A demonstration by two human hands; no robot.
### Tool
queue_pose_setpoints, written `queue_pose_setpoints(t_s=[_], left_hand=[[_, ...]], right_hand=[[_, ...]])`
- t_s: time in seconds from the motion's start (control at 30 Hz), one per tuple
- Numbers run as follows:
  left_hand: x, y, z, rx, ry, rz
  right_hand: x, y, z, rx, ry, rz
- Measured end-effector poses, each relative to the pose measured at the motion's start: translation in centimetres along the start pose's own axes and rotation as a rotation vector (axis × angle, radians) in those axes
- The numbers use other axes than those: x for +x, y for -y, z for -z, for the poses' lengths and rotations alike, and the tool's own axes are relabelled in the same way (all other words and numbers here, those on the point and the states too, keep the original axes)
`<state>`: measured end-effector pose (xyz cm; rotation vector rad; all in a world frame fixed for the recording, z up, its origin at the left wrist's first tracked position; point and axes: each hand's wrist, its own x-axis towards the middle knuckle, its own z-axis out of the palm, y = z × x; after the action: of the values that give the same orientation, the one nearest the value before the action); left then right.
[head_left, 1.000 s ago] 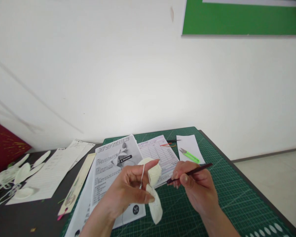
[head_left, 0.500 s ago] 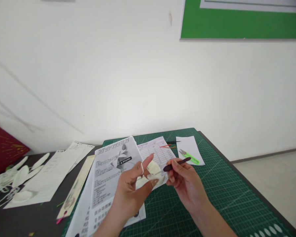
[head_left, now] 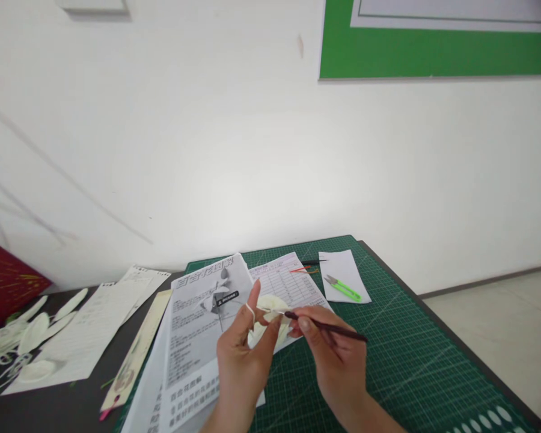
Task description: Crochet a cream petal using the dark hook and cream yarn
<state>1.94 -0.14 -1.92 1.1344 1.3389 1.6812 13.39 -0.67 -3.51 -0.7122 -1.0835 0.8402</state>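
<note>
Head view: the left hand (head_left: 243, 358) is pinching a white crocheted piece (head_left: 273, 301) between thumb and fingers, its raised forefinger carrying yarn (head_left: 250, 310), while the right hand (head_left: 340, 355), fingers closed around a dark-handled hook (head_left: 342, 330), is meeting it above the printed sheets (head_left: 192, 343) — a second ago the hook was standing clear, so it now appears to be working — whether the tip is catching yarn is too small to tell

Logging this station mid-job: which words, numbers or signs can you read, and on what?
"百合花图解": printed sheet, lower heading; slightly blurred.
Its outlined top title: probably the same.
Unreadable, too small or blurred: its body text, black label, table sheet, papers at far left.
</note>
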Motion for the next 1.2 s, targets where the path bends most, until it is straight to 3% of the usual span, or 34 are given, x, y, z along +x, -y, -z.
queue_pose_setpoints(t_s=[0.13,0.2,0.27,0.6,0.67,0.77,0.87,0.97,1.03,1.2], left_hand=[[0.7,-0.5,0.3,-0.399,0.127,0.37],[1.1,-0.9,0.5,-0.532,0.209,0.488],[1.3,-1.3,0.7,-0.576,0.263,0.529],[0.4,-1.7,0.5,-0.346,0.175,0.294],[0.4,-1.4,0.5,-0.217,0.12,0.174],[0.4,-1.1,0.4,-0.135,0.062,0.115],[0.5,-0.8,0.5,-0.367,0.115,0.322],[0.8,-0.8,0.7,-0.585,0.222,0.522],[1.1,-1.0,0.8,-0.635,0.275,0.571],[1.4,-2.1,1.1,-0.607,0.336,0.565]], right_hand=[[-0.4,-0.1,0.7,-0.241,0.229,0.411],[-0.2,0.1,0.9,-0.268,0.279,0.463],[0.0,0.3,1.0,-0.233,0.272,0.426],[0.6,-0.4,0.3,0.142,0.05,-0.029],[0.5,-0.5,0.2,0.085,0.036,-0.026],[0.1,-0.4,0.5,-0.18,0.119,0.236],[-0.2,-0.5,1.1,-0.443,0.303,0.604],[0.0,-0.5,1.5,-0.527,0.365,0.765],[0.2,-0.3,1.4,-0.461,0.332,0.701],[0.4,0.3,0.9,-0.125,0.177,0.281]])
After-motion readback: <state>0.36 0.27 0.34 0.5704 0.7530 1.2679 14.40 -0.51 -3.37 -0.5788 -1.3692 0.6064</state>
